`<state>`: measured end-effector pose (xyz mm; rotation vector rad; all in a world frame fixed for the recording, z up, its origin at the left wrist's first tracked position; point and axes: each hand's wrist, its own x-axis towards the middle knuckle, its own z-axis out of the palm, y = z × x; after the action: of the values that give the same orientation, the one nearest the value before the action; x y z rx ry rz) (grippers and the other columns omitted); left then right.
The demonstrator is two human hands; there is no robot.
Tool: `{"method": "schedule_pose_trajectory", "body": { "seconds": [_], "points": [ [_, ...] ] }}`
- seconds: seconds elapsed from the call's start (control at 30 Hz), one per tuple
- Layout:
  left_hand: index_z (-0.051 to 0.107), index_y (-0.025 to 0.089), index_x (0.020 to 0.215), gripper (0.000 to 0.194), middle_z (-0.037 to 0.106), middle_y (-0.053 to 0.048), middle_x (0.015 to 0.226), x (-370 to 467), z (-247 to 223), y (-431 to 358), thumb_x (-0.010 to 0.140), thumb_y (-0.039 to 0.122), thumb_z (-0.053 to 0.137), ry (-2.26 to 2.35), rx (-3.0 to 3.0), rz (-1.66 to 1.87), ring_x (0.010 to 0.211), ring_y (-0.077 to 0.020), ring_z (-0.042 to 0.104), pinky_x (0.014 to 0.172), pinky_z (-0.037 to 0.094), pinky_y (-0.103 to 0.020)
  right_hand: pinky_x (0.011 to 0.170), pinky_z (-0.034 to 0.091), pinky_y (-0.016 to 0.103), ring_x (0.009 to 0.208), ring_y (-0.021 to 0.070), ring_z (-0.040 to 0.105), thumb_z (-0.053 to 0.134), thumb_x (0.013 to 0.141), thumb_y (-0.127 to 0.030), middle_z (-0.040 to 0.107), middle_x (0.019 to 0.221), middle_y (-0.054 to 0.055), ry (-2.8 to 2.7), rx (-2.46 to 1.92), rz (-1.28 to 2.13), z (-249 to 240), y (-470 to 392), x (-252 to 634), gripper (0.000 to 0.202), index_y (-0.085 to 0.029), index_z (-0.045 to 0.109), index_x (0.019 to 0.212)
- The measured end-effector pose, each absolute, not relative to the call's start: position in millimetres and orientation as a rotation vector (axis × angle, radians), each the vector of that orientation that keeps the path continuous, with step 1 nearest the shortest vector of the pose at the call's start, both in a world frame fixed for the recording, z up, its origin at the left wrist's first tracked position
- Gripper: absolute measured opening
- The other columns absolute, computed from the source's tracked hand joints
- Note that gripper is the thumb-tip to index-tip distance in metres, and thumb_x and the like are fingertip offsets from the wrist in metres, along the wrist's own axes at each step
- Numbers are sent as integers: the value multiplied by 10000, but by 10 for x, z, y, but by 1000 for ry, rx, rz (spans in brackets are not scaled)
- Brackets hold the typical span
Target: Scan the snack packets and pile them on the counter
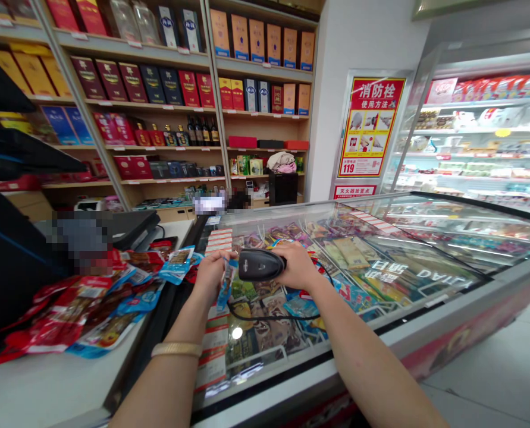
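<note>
My scanner (pixel 259 267) looks like smooth, low-sheen hard plastic; my packet (pixel 226 288) is glossy, crinkled plastic film. The freezer lid (pixel 429 238) is shiny glass, the shelves (pixel 269 127) smooth, wood-look board.

Straight ahead of me, wooden shelves (pixel 216 89) climb the wall, orange-and-blue boxes (pixel 256 40) lined up at top right, dark wine bottles (pixel 202 131) standing in a row farther down! Lower still, a pale pink cloth (pixel 281 160) sits heaped on a black case (pixel 284 189). Over to my right, a red-and-yellow fire-hydrant poster (pixel 372 128) shows 119 near its foot, and beyond it glows a crowded refrigerated display case (pixel 483 142). Nearer, pale floor tiles (pixel 510 356) run alongside the glass-topped chest freezer (pixel 425 327).
</note>
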<state>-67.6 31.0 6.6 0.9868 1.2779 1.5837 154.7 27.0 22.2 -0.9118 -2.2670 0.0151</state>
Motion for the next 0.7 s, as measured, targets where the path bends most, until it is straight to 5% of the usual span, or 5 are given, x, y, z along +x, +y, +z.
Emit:
{"method": "schedule_pose_trajectory", "body": {
  "seconds": [0.27,0.53,0.7],
  "points": [
    [559,221,636,222,513,60,550,-674,221,202,537,23,542,1585,1412,1751,546,-127,447,539,324,-223,753,366,288,852,207,655,758,681,-329,739,891,45,-2172,-986,15,242,265,1587,261,-217,725,914],
    [542,196,653,126,490,41,562,-1073,221,337,595,103,481,1536,712,2212,508,-126,479,500,414,-235,781,377,303,876,224,650,754,661,-336,737,906,52,-2104,-1030,-17,196,310,1608,276,-224,724,911],
    [609,181,939,381,523,31,695,-1331,141,423,590,71,503,1398,568,2259,585,-116,528,518,461,-209,775,370,307,858,219,647,716,669,-308,721,864,43,-2062,-1050,-68,162,352,1629,237,-210,712,885]
  ]
}}
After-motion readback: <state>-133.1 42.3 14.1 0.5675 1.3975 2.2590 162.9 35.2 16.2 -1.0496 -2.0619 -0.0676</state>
